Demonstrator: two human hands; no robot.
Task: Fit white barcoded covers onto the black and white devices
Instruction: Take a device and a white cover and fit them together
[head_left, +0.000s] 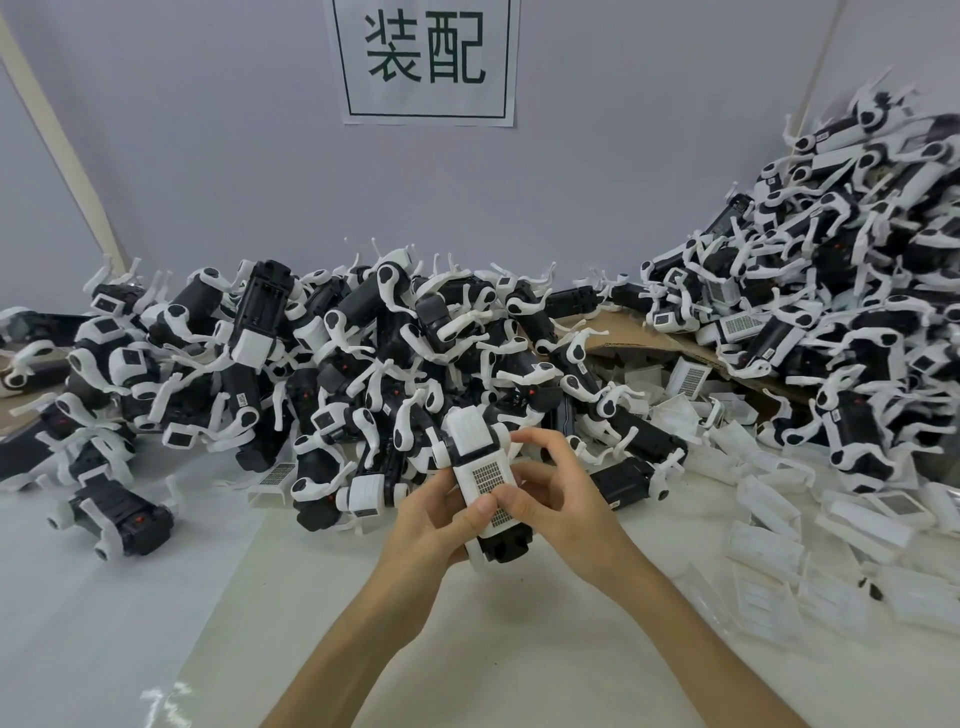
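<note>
Nearest the camera, above the white table (156, 613), both hands close around one device (470, 434), held tilted with its black end (506, 545) toward the person. The left hand (431, 514) cups the device from the left and beneath, fingers curled under it, thumb pressed on the lower part of the white barcoded cover (485, 475). The right hand (563, 512) grips the device from the right, its thumb lying on the cover just beside the left thumb while its fingers arch over the device's right edge. The cover sits along the top face of the device, between the two palms, its grid-patterned label facing up.

Just beyond the hands, to the left, a single device (119, 519) lies apart on the table, and a loose cover (272, 480) rests near it. To the right, loose white covers (779, 519) lie scattered. Farther back, a heap of black and white devices (311, 353) spans the table and climbs higher on the right (831, 312), partly over a sheet of cardboard (623, 332). On the far wall hangs a sign (426, 57) with green characters.
</note>
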